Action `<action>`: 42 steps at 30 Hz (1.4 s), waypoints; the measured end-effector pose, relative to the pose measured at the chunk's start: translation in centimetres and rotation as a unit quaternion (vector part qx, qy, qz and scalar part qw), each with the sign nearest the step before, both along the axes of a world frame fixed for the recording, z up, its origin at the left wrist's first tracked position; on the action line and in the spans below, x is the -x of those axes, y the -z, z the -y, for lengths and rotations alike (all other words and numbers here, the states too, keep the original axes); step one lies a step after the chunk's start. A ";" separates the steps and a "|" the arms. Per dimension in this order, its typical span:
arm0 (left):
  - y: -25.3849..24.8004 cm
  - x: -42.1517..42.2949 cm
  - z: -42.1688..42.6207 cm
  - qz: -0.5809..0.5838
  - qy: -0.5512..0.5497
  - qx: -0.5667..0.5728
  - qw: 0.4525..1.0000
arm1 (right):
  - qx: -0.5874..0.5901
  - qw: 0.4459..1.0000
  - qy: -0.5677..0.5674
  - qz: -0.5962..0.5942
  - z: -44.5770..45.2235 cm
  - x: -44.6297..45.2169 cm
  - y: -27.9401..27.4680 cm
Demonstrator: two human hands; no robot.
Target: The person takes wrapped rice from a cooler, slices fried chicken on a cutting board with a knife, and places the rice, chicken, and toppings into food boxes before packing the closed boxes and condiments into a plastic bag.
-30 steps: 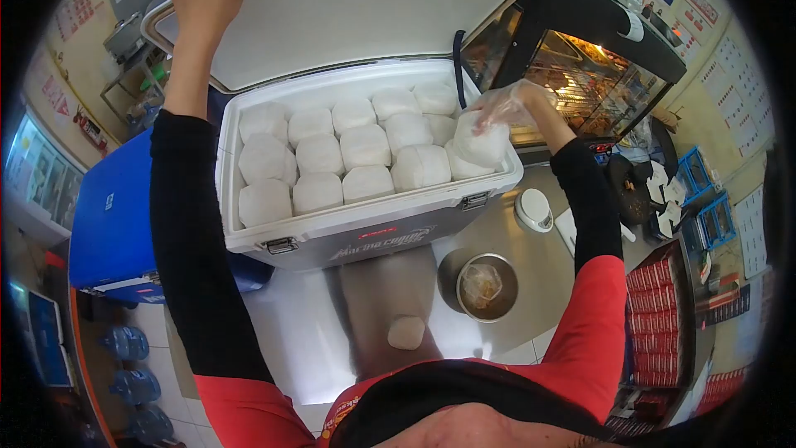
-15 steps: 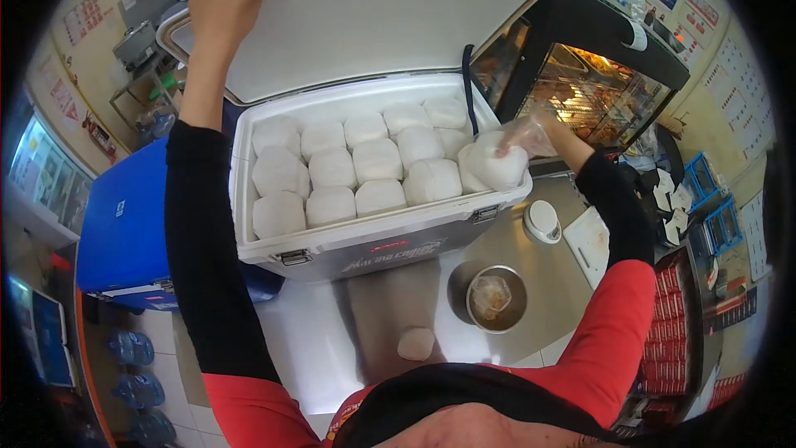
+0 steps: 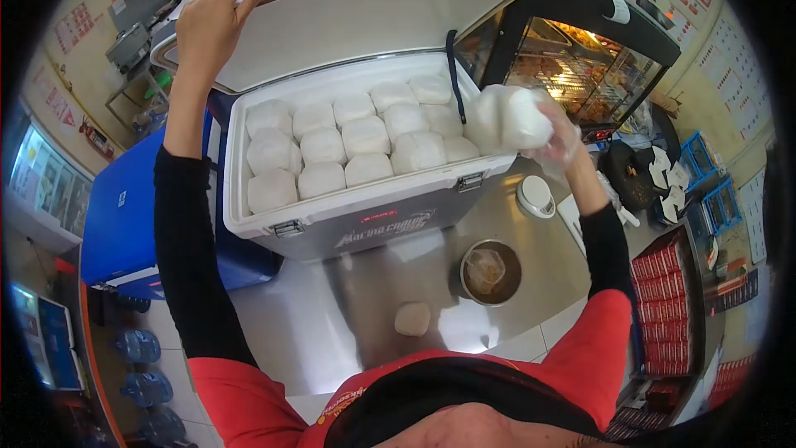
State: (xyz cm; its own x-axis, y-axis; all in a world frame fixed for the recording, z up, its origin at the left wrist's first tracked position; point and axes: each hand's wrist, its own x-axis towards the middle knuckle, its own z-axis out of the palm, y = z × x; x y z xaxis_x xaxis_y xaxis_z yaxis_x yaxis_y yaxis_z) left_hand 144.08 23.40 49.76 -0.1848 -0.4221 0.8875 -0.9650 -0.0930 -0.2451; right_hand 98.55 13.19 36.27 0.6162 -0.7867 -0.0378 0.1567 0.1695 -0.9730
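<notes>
A grey-and-white cooler box stands on the metal counter with its lid raised. My left hand is closed on the lid's upper left edge. Rows of white, rounded wrapped bundles fill the cooler. Beyond its right end, my right hand, in a clear plastic glove, grips white wrapped bundles, blurred by motion; two seem to be pressed together. Another white bundle lies alone on the counter near my body.
A steel pot with a plastic bag inside and a round white-lidded container sit right of the cooler. Behind them is a lit food warmer. A blue cooler stands left; stacked red boxes are at right.
My right hand has lifted the white bundles up and right, out of the cooler's right end. My left hand still holds the lid. The whole view has shifted slightly.
</notes>
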 end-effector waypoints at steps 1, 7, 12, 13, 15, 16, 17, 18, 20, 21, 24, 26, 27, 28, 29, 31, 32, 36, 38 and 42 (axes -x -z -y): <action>0.0 0.0 -0.1 -0.012 0.005 -0.005 1.000 | -0.002 1.000 -0.001 0.001 0.3 -0.9 -0.4; 0.0 -0.1 0.0 0.013 0.004 0.006 1.000 | 0.051 0.886 -0.153 -0.434 4.2 -7.6 -2.3; 0.1 -0.6 0.4 0.017 0.012 0.017 1.000 | 0.038 0.873 -0.177 -0.453 7.1 -8.2 -1.7; 0.1 -0.5 0.4 0.013 0.010 0.018 1.000 | 0.051 0.906 -0.129 -0.399 6.9 -7.5 -1.7; 0.0 -0.6 0.5 0.004 0.006 0.011 1.000 | 0.065 0.932 -0.083 -0.346 7.4 -8.0 -1.6; -0.1 -0.6 0.5 -0.003 0.006 0.000 1.000 | 0.039 0.933 -0.115 -0.338 7.7 -9.0 -1.3; -0.2 -0.7 0.7 -0.005 0.005 0.000 1.000 | 0.012 0.933 -0.146 -0.330 8.1 -9.8 -0.8; -0.4 -0.9 1.0 -0.004 0.009 0.006 1.000 | 0.010 0.932 -0.147 -0.332 8.2 -11.0 -0.6; -0.5 -0.9 1.2 -0.006 0.014 0.009 1.000 | 0.097 0.862 -0.247 -0.432 8.2 -13.0 0.0; -0.6 -0.8 1.3 -0.017 0.007 0.001 1.000 | 0.125 0.833 -0.280 -0.461 8.2 -13.6 0.2; -1.1 -1.1 1.4 -0.006 0.001 0.000 1.000 | 0.066 0.790 -0.369 -0.485 8.0 -14.6 0.6; -1.1 -1.2 1.5 0.017 0.005 0.008 1.000 | 0.028 0.757 -0.425 -0.496 7.9 -15.1 0.7; -1.1 -1.3 1.6 -0.002 0.002 -0.001 1.000 | 0.028 0.756 -0.425 -0.497 7.5 -15.5 0.5; -1.1 -1.3 1.7 -0.021 0.000 -0.009 1.000 | 0.032 0.755 -0.425 -0.498 7.1 -15.8 0.4; -1.1 -1.3 1.9 -0.021 0.001 -0.009 1.000 | 0.036 0.754 -0.426 -0.499 6.7 -16.1 0.3; -1.3 -1.1 1.7 -0.032 0.008 -0.009 0.999 | 0.042 0.751 -0.428 -0.501 6.0 -16.4 0.1; -1.4 -0.9 1.6 -0.033 0.009 -0.010 0.999 | 0.045 0.749 -0.429 -0.502 5.8 -16.5 0.1; -2.0 0.3 0.8 -0.066 0.024 -0.011 0.997 | 0.039 0.816 -0.370 -0.443 6.7 -15.4 2.0; -2.0 0.1 0.8 -0.060 0.026 -0.011 0.998 | -0.004 0.902 -0.283 -0.326 7.8 -13.5 3.2; -2.0 0.1 1.0 -0.066 0.021 -0.019 0.997 | -0.063 0.979 -0.190 -0.041 10.5 -9.8 2.9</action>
